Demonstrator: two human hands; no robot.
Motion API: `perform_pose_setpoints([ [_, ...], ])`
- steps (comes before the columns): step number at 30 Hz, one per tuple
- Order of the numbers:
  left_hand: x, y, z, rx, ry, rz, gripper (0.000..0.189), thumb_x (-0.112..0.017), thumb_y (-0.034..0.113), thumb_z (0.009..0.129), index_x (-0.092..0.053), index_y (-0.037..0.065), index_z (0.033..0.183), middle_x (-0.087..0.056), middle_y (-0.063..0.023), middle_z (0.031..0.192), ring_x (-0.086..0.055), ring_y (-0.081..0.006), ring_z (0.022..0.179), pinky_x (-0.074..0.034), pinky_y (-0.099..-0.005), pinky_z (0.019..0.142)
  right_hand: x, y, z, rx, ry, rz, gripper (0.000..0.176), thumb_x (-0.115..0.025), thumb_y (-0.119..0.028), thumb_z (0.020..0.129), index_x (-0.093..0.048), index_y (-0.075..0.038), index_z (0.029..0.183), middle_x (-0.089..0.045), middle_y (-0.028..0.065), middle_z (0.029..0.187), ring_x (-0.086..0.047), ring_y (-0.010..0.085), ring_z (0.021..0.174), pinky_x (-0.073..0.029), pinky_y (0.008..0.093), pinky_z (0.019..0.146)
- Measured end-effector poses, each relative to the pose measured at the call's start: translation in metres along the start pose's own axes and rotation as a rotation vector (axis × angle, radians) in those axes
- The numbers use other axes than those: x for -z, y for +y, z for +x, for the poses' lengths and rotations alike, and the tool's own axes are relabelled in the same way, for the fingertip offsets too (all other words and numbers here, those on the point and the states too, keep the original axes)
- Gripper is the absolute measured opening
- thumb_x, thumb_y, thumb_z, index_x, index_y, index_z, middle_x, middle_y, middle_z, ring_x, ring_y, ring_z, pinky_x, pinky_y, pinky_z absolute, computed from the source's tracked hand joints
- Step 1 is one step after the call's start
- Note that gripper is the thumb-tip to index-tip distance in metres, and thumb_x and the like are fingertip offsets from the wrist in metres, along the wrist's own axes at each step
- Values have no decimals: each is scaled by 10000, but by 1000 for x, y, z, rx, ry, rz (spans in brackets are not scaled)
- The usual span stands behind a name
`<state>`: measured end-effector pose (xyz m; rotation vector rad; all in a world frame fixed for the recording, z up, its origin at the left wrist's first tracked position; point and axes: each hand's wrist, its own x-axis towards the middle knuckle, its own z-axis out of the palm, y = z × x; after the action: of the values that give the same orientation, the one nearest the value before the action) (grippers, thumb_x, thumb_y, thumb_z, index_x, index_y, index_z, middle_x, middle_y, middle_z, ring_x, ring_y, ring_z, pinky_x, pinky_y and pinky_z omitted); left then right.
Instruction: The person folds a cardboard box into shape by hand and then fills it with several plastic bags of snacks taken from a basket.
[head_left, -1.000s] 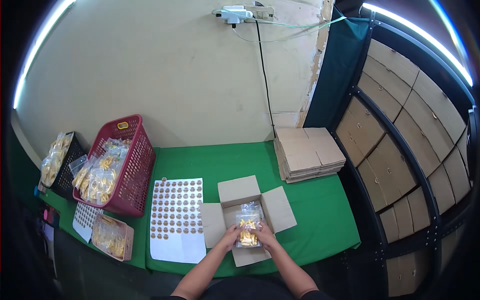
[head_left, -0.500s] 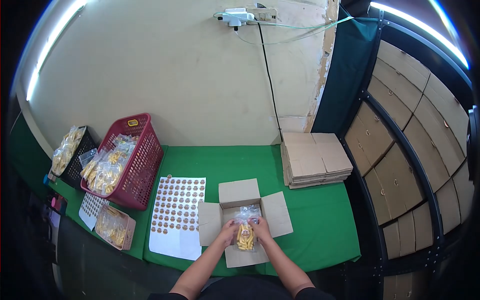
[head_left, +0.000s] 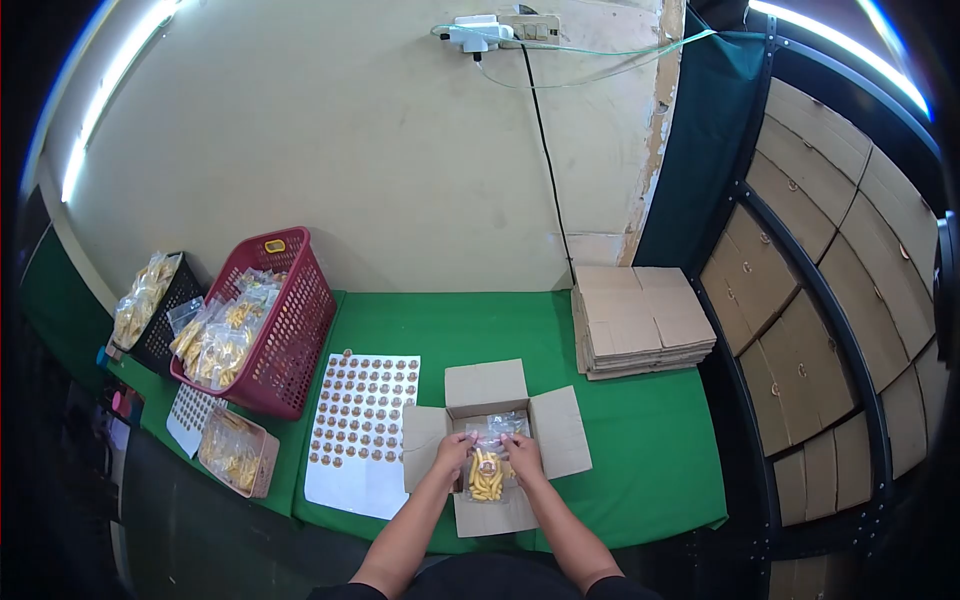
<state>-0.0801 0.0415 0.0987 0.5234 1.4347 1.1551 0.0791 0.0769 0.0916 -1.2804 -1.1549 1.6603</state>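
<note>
Green cloth is spread over the bench (head_left: 640, 420), which is set against a plain cream wall. An open cardboard box (head_left: 486, 385) is placed near the front edge with its four flaps folded outward. A clear snack bag (head_left: 487, 472) filled with yellow pieces is held inside the box opening, low over its floor. Whether it is touching the bottom cannot be told. The bag is gripped from both sides: the left hand (head_left: 453, 452) is closed on its left upper edge and the right hand (head_left: 524, 457) on its right upper edge. A sheet of round stickers (head_left: 362, 420) is laid just beside the box on the left. A red basket (head_left: 290, 330) of similar bags is seen further left, and a stack of flat cartons (head_left: 643, 320) sits at the back right. Judging from this, the bag is best lowered flat and centred so that its corners are not caught on the box walls. The grip should be light enough that the contents are not crushed, and the seal should be tucked below the flap line.
</note>
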Motion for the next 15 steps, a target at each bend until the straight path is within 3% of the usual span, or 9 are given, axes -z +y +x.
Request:
perform_pose_setpoints([
  [6,2,0,4,8,-35,-21,209,-573,237,905,-676,55,922,-625,7,754,-495,-68,597,-406,-207,588,6,13,16,-43,-59,93,210,-574,-217,891,-648,-20,898,-619,15,753,-559,106,669,-456,260,603],
  [8,-8,12,-6,18,87,-1,217,-567,226,906,-673,37,913,-621,8,732,-504,-71,602,-407,-216,584,7,14,19,-73,-54,119,194,-592,-205,878,-646,-19,887,-619,15,739,-559,108,667,-456,265,610],
  [10,-12,5,-5,-81,138,45,234,-565,232,908,-668,23,923,-624,3,728,-521,-79,613,-413,-218,593,3,8,14,285,169,-230,207,-639,-200,837,-625,-12,923,-631,67,814,-576,155,685,-465,285,621],
  [11,-13,2,-3,-181,191,93,252,-562,238,910,-663,8,933,-627,-2,723,-538,-88,625,-419,-220,603,2,4,12,286,167,-229,207,-639,-200,837,-625,-12,923,-631,67,814,-576,155,685,-465,285,621],
  [13,-18,11,-10,-236,198,176,263,-557,240,912,-658,-1,949,-636,-17,749,-556,-97,655,-431,-225,613,-3,-31,-8,736,352,-700,277,-677,-208,798,-597,-12,976,-616,126,937,-592,214,721,-476,315,624],
  [15,-28,21,-22,-287,202,259,275,-551,241,915,-652,-9,964,-644,-31,775,-574,-107,685,-443,-231,622,-9,-32,-15,705,267,-719,334,-680,-242,794,-579,-19,1022,-582,156,1027,-607,261,780,-488,322,674],
])
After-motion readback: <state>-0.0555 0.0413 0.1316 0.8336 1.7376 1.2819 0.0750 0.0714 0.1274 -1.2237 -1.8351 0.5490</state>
